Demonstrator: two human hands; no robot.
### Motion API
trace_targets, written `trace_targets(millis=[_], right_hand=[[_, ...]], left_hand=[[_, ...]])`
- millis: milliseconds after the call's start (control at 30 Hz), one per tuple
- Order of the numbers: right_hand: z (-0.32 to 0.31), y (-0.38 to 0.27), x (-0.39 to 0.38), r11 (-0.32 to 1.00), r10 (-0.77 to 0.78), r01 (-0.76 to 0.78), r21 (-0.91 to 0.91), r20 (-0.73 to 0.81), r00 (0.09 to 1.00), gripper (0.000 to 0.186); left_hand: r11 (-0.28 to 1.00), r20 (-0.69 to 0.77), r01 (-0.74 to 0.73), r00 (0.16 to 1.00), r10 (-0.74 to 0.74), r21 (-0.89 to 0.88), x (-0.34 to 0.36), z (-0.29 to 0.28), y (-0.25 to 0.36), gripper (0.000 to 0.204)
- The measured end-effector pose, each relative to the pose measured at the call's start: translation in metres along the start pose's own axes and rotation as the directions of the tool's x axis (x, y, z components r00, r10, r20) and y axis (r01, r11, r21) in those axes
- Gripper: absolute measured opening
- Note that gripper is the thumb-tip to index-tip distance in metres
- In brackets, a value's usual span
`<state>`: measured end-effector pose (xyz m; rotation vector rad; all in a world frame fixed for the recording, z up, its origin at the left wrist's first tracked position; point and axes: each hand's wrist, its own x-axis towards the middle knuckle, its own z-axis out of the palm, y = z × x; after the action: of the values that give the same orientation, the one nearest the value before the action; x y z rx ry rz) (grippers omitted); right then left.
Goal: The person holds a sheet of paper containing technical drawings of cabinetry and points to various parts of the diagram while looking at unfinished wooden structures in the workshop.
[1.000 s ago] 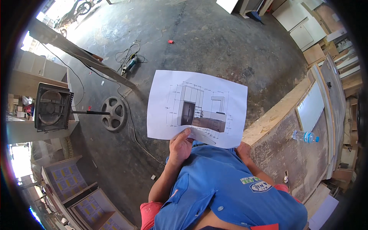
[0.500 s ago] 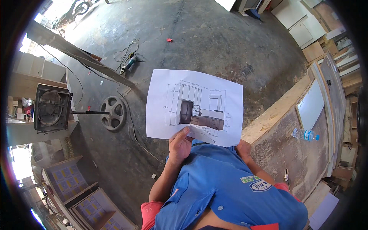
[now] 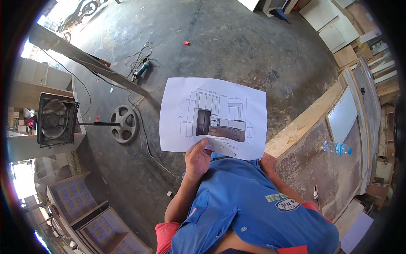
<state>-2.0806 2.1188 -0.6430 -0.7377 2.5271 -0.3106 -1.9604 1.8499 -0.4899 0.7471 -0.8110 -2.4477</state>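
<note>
My left hand (image 3: 197,160) pinches the lower edge of a white paper sheet (image 3: 175,110), thumb on top and fingers behind it. Printed on the sheet is a drawing of kitchen cabinets with dimension lines. The paper is slightly curved and faces up toward me. My right hand (image 3: 268,164) hangs low by the near edge of a dusty wooden workbench (image 3: 304,169), just off the sheet's lower right corner. Its fingers are mostly hidden, so I cannot see whether it holds or touches anything.
A pedestal fan (image 3: 55,119) with a heavy round base (image 3: 124,124) stands at left. A corded power tool (image 3: 141,70) lies on the concrete floor. A water bottle (image 3: 337,148) lies on the workbench. Cabinet boxes (image 3: 91,216) are at lower left, boards (image 3: 334,29) at upper right.
The paper sheet and my left hand have shifted very slightly left in the picture. My grip on the sheet is the same.
</note>
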Motion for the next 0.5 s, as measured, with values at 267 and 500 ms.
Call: trace_targets(millis=[267, 500], right_hand=[[-0.004, -0.0027, -0.0005, 0.998, -0.04, 0.04, 0.04, -0.019, 0.999, 0.022], [-0.0047, -0.0037, -0.0012, 0.998, -0.04, 0.042, 0.04, -0.043, 0.998, 0.024]], left_hand=[[1.0, 0.049, -0.012, 0.999, 0.012, -0.003, -0.0008, 0.0036, 0.004, 0.034], [1.0, 0.038, -0.012, 0.999, 0.012, -0.009, -0.0005, -0.0005, 0.0012, 0.035]])
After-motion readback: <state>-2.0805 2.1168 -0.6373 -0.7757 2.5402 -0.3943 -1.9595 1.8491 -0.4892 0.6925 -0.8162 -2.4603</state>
